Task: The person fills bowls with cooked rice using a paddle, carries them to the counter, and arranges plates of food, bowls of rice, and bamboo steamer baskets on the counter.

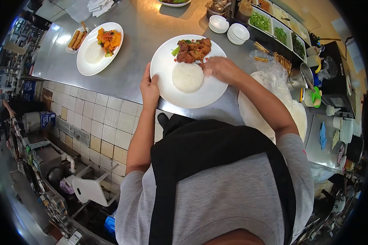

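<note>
A large white plate (163, 53) is at the front edge of the steel counter, carrying a dome of white rice (187, 77) and brown glazed fried meat (194, 50) with bits of green vegetable. My left hand (149, 86) grips the plate's left rim, thumb on top and fingers partly hidden beneath. Over the right side of the plate is my right hand (221, 69), slightly blurred, with its fingers curled together beside the meat and rice. A small brown piece shows at its fingertips; whether they hold it is unclear.
Another plate (84, 67) with rice and orange food stands at the left, beside a small dish of rolls (76, 40). Small white dishes (238, 32) are stacked behind my plate. Trays of chopped greens (261, 21) line the back right. A plastic bag (270, 65) lies at the right.
</note>
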`<action>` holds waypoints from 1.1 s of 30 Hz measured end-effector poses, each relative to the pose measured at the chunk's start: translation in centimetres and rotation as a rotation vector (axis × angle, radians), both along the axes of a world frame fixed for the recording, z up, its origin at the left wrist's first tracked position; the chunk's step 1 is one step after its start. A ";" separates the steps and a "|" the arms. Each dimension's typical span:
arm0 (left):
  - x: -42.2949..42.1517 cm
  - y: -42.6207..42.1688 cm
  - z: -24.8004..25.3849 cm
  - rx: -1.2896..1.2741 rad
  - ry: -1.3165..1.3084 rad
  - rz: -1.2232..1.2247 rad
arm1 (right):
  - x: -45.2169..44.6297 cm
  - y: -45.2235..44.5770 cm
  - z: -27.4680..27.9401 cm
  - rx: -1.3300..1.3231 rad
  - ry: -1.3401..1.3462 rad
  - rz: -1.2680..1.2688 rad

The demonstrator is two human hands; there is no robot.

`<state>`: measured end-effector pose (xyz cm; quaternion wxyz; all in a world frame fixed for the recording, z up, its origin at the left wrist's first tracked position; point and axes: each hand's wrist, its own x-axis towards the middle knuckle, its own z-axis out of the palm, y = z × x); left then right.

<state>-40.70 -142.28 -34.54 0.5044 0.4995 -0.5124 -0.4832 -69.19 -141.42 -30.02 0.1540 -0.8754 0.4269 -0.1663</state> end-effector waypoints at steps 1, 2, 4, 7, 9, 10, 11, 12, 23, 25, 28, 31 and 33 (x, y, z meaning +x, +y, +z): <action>-0.1 0.1 0.1 0.013 0.012 0.002 | 0.0 -0.6 0.3 -0.078 -0.003 -0.060; -0.1 0.1 0.2 0.027 0.024 0.005 | -0.3 -1.0 0.8 -0.046 -0.024 -0.130; -0.1 0.0 0.0 0.025 0.017 0.011 | -0.7 -0.2 2.8 -0.024 -0.040 -0.168; 0.0 0.0 0.1 0.029 0.014 0.008 | -0.4 1.1 2.7 -0.016 -0.043 -0.056; 0.0 -0.2 0.1 0.030 0.017 -0.009 | 0.3 2.2 1.9 0.000 0.029 0.044; 0.0 -0.2 0.1 0.041 0.033 -0.016 | 0.3 1.9 1.1 0.001 0.027 0.039; 0.1 -0.3 0.2 0.052 0.049 -0.022 | 0.3 1.0 0.2 0.008 0.010 -0.001; 0.0 -0.4 0.2 0.051 0.048 -0.021 | 0.0 0.0 -0.6 0.016 -0.006 -0.037; 0.6 -1.3 0.4 0.057 0.030 -0.064 | -1.8 2.9 6.0 0.268 0.321 -0.074; 0.7 -2.1 0.6 0.063 0.000 -0.096 | -2.9 1.4 3.8 0.125 0.232 -0.037; 0.9 -3.1 2.2 0.110 -0.034 -0.100 | -2.8 -0.4 4.5 -0.185 0.325 -0.418; 1.3 -2.0 2.4 0.121 -0.055 0.017 | -4.0 0.4 6.2 -0.129 0.146 -0.495; 2.0 0.2 1.4 0.129 -0.101 0.079 | -2.4 2.8 4.9 -0.129 0.111 -0.348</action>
